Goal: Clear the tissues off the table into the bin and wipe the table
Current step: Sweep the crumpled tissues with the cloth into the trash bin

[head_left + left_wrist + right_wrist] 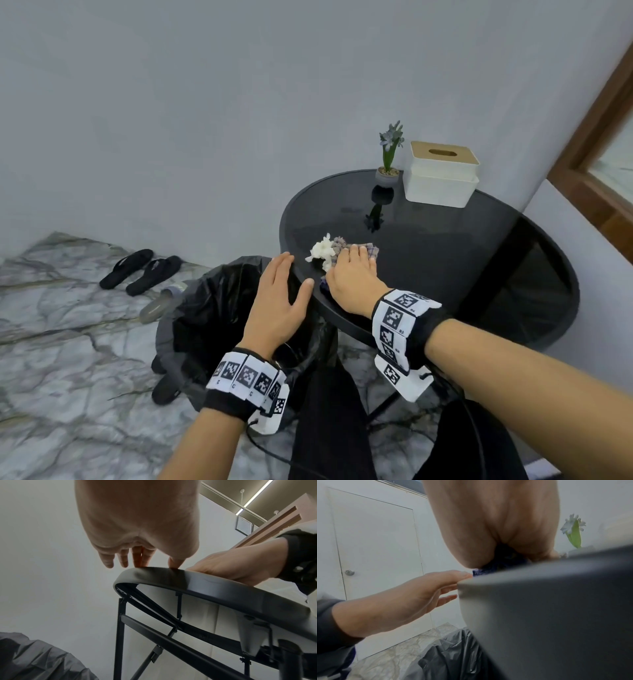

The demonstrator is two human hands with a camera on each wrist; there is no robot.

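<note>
On the round black table [445,260] a crumpled white tissue [322,251] lies near the left rim, touching a checked cloth [371,248]. My right hand [352,277] lies flat on that cloth with straight fingers, just right of the tissue. My left hand [281,298] is spread flat and open beside the table's left edge, above the bin [212,325] lined with a black bag. In the left wrist view its fingertips [139,562] touch the table rim [171,577]. The right wrist view shows a dark bit of cloth [477,572] under the palm.
A white tissue box [442,174] with a wooden lid and a small potted flower [388,161] stand at the table's far side by the wall. Black sandals [140,270] and other shoes lie on the marble floor left of the bin. My dark trouser legs are below.
</note>
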